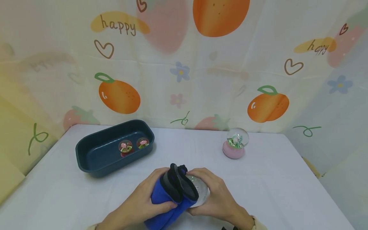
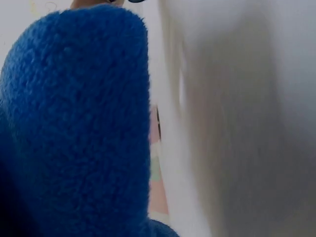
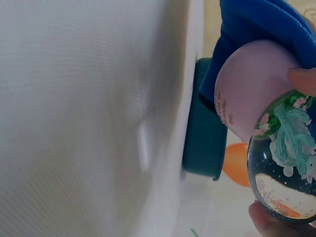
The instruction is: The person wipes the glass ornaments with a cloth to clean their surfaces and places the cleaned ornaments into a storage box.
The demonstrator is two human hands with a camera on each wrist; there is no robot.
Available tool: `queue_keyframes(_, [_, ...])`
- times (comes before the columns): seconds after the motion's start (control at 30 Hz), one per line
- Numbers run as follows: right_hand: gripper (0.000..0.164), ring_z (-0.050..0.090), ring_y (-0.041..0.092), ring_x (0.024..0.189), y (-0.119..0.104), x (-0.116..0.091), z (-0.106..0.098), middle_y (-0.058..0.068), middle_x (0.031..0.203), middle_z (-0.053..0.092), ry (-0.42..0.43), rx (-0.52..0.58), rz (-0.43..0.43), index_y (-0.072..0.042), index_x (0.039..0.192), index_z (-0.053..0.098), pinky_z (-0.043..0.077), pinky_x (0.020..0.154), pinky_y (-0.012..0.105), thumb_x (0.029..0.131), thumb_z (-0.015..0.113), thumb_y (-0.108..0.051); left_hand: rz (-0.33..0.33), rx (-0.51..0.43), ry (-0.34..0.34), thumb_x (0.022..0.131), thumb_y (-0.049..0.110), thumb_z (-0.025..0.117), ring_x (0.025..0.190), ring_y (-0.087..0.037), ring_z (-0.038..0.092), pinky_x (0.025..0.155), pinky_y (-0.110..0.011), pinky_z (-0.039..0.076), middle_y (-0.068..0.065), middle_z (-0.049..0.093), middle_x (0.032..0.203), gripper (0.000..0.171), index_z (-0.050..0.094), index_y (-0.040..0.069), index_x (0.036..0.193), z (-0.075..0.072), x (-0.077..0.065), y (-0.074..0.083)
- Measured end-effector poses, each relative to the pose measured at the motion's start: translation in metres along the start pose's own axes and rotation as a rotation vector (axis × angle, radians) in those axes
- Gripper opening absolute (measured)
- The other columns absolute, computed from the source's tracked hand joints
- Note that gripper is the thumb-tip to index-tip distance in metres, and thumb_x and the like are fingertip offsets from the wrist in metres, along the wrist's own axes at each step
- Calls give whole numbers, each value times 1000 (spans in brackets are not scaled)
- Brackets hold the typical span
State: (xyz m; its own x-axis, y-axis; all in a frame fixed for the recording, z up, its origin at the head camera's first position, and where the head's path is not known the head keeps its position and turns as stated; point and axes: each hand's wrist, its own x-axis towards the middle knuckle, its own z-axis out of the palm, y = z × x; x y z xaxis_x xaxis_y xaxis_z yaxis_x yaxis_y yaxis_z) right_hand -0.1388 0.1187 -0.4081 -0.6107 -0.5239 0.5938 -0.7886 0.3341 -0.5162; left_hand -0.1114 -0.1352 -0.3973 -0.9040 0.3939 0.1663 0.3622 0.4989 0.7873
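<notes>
My left hand point(image 1: 139, 203) grips a folded, fluffy blue cloth point(image 1: 158, 193) with black and grey edges, low in the middle of the head view. The same cloth point(image 2: 79, 108) fills much of the left wrist view. My right hand point(image 1: 219, 195) holds a snow globe point(image 1: 203, 191), its glass partly covered by fingers and cloth. In the right wrist view, this globe's pink base point(image 3: 252, 84) lies against the blue cloth. A white figure and green leaves show inside the tilted glass ball point(image 3: 286, 168).
A dark teal tray point(image 1: 100, 171) stands back left, with two small globes point(image 1: 125, 146) at its right end. Another pink-based snow globe point(image 1: 234, 150) stands at the back right of the white table point(image 1: 276, 191). A patterned curtain point(image 1: 212, 86) hangs behind.
</notes>
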Motion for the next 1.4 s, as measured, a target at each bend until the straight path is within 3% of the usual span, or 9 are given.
queue_keyframes(0.23, [84,64,15,109,-2,0,0,-1,126,61,-8,-29,-56,-15,132,56,52,94,23,57,95,-25,109,-86,103,89,22,73,110,-9,65,90,-28,53,9,67,125,44,58,28,131,1,0,-5])
queue_keyframes(0.43, [84,65,15,109,-2,0,0,2,128,61,-8,-48,-97,-13,131,57,50,95,18,58,95,-27,8,-165,147,92,22,69,101,-12,68,83,-29,54,-1,72,115,29,63,18,120,-5,3,-6])
queue_keyframes(0.6, [85,64,17,112,-1,1,0,6,130,59,-5,-16,-147,-10,133,56,48,99,18,58,95,-23,-82,-264,-11,93,27,67,106,-20,66,82,-34,56,-8,66,125,48,51,18,137,-9,4,-5])
queue_keyframes(0.77, [86,63,19,114,-2,1,1,7,131,58,-16,-12,-185,-9,133,55,47,101,19,57,95,-19,-67,-294,-131,91,26,69,103,-17,66,79,-30,56,-6,66,122,56,45,23,141,-7,4,-8])
queue_keyframes(1.0, [88,64,19,113,-3,1,2,8,130,60,-5,-41,-236,-9,132,56,50,99,22,54,96,-18,35,-267,3,95,18,63,97,-10,69,79,-28,55,-4,72,111,31,61,17,126,-6,4,-12])
queue_keyframes(1.1, [88,64,20,111,-3,0,3,8,129,60,-7,-35,-258,-10,130,56,51,98,23,53,96,-17,15,-262,90,95,18,63,99,-9,67,83,-27,53,-3,72,111,26,64,15,122,-9,4,-15])
queue_keyframes(1.2, [87,64,20,110,-3,0,3,9,129,59,-1,-22,-277,-10,128,56,52,96,24,52,96,-16,-27,-300,117,95,18,63,100,-10,66,84,-27,52,-6,71,113,29,63,12,123,-11,5,-17])
queue_keyframes(1.27, [86,64,20,110,-2,0,4,9,129,59,9,-12,-283,-10,128,56,52,96,24,52,95,-15,-43,-336,86,96,18,61,99,-13,67,82,-29,53,-11,69,113,31,61,8,125,-13,5,-19])
queue_keyframes(1.4, [84,63,20,110,-3,0,3,10,130,58,33,-9,-274,-11,126,56,52,96,23,51,95,-12,-49,-417,-80,97,28,57,102,-23,64,82,-33,54,-19,63,118,46,50,1,133,-17,5,-21])
